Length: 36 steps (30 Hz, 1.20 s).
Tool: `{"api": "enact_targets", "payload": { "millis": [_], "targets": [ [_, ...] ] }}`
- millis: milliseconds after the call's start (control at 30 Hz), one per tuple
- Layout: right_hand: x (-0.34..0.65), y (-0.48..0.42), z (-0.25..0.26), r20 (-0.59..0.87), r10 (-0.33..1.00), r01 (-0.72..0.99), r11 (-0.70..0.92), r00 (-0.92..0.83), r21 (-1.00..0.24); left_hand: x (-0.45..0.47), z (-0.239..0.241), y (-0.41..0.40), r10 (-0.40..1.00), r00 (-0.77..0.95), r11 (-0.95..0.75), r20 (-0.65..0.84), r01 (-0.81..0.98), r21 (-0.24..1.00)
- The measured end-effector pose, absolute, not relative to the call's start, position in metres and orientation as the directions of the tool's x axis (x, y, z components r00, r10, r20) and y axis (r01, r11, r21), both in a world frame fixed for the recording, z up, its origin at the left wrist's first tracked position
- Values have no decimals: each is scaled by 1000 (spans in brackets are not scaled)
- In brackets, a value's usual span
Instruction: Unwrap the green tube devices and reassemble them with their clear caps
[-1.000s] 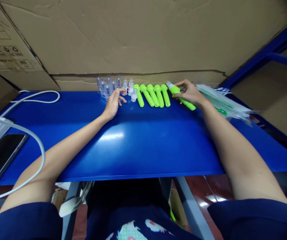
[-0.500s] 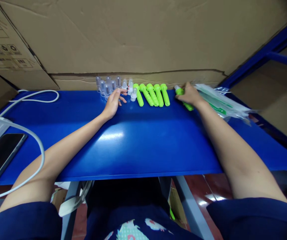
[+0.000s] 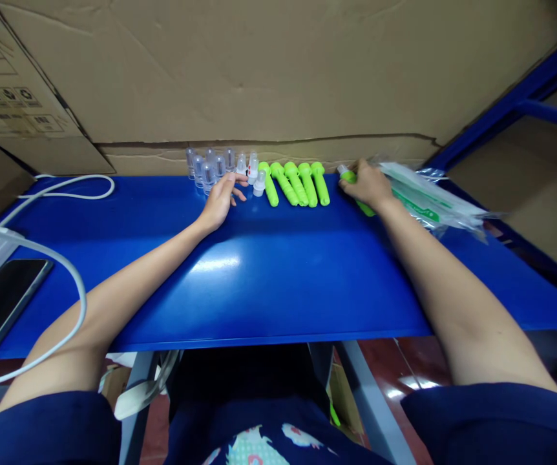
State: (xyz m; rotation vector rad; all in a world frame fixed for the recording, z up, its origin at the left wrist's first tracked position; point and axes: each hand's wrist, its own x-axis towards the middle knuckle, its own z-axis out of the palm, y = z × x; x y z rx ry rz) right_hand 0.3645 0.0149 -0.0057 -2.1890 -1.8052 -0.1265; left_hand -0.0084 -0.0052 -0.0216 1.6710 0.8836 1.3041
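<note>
My right hand [image 3: 369,185] is wrapped round a lime-green handle with a clear tip [image 3: 349,174], low over the right part of the table; the fingers hide its middle. My left hand [image 3: 221,199] rests with fingers apart and holds nothing, just in front of several clear plastic caps [image 3: 208,175]. Beside its fingertips stand a few smaller clear tips with white bases [image 3: 259,184]. Between my hands several lime-green handles [image 3: 298,185] lie side by side in a row, without clear tips on them.
Clear plastic bags with green print [image 3: 433,203] lie right of my right hand. A phone [image 3: 4,303] and a white cable [image 3: 77,278] are at the left of the blue table [image 3: 269,278]. A cardboard wall [image 3: 259,71] closes off the back.
My right hand has shifted very slightly left with the green handle still in its grip. The left hand stays almost where it was.
</note>
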Motion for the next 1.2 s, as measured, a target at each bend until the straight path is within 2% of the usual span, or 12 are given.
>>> {"api": "enact_targets", "payload": {
  "millis": [133, 500, 700, 867, 1067, 1200],
  "targets": [
    [365, 19, -14, 312, 931, 972, -136, 192, -192, -8, -20, -6, 892, 219, -413, 396, 41, 910],
    [363, 19, -16, 305, 917, 946, -175, 258, -274, -8, -23, -4, 890, 214, -423, 403, 57, 904],
    [359, 18, -12, 477, 842, 938, -90, 251, -334, -8, -24, -3, 888, 225, -421, 401, 47, 906],
    [339, 8, -1, 525, 840, 952, 38, 134, -303, -7, -22, -5, 899, 207, -408, 386, 77, 910],
    [315, 5, -4, 449, 889, 962, 198, -95, -189, -7, -19, -8, 909, 208, -386, 361, 91, 918],
    [312, 12, -14, 383, 911, 953, 238, -152, -187, -7, -20, -8, 910, 204, -385, 360, 98, 918]
  ]
}}
